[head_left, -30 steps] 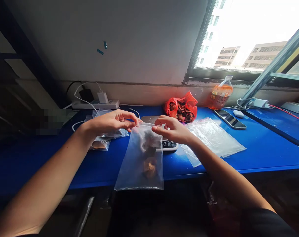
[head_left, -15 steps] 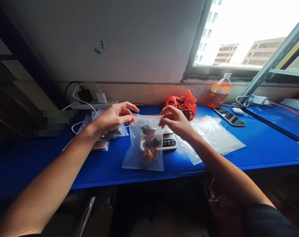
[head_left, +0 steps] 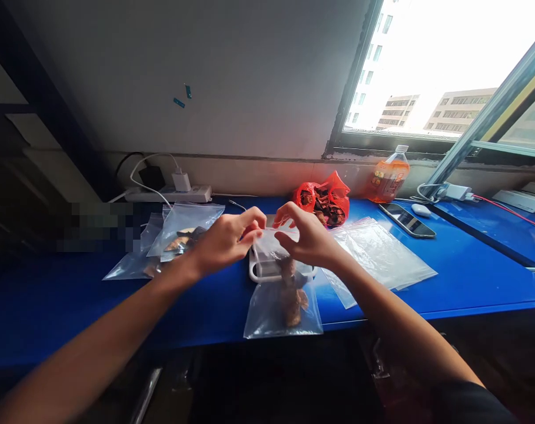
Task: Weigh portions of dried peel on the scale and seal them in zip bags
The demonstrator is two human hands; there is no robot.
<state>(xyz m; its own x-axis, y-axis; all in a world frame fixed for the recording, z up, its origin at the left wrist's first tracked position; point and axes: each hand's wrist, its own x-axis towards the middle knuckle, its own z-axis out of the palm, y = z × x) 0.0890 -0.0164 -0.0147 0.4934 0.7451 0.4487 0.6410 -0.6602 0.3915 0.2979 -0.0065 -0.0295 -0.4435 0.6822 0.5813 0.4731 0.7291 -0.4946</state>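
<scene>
A clear zip bag point(head_left: 267, 312) with brown and dark dried pieces inside hangs from my hands, its lower end over the table's front edge. The thumb and fingers of my left hand point(head_left: 227, 238) pinch its top left part. My right hand point(head_left: 309, 235) is curled around the top edge close by, thumb below and fingers above, the film between them. Behind the bag lies a white kitchen scale point(head_left: 253, 272), mostly hidden by bag and hands. Beside my left hand are several filled clear bags point(head_left: 190, 218), stacked.
A red plastic bag point(head_left: 343, 197) of dark dried pieces stands at the back. On the right lie flat clear bags point(head_left: 382, 253), a phone point(head_left: 407, 220) and a white earbud case point(head_left: 421, 210). A drink bottle point(head_left: 389, 176) and a power strip point(head_left: 196, 193) are by the wall.
My hands have come closer together. The bag has swung right and nearer to me, its bottom now lower. The left hand has moved right, uncovering more of the stacked bags.
</scene>
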